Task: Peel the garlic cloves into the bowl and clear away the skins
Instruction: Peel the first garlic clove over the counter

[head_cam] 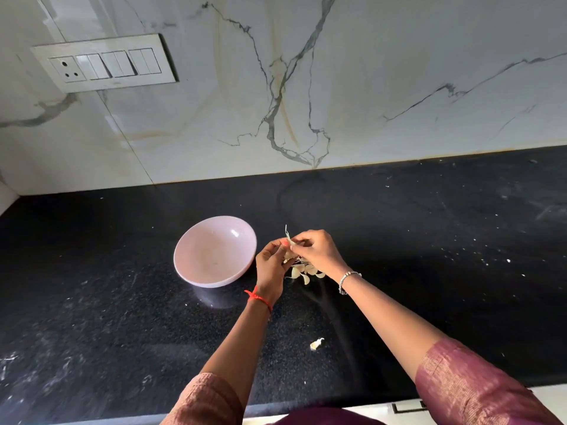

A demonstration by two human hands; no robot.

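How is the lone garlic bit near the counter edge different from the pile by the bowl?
The lone bit is one piece, fully in view between the forearms; the pile is several pieces, partly hidden under the left hand and right hand, which pinch a clove. The lone bit lies far from the bowl; the pile lies just right of it. Both are pale, on the counter.

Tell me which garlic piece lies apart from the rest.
The small piece nearest the person, alone on the counter; the others lie heaped right of the bowl.
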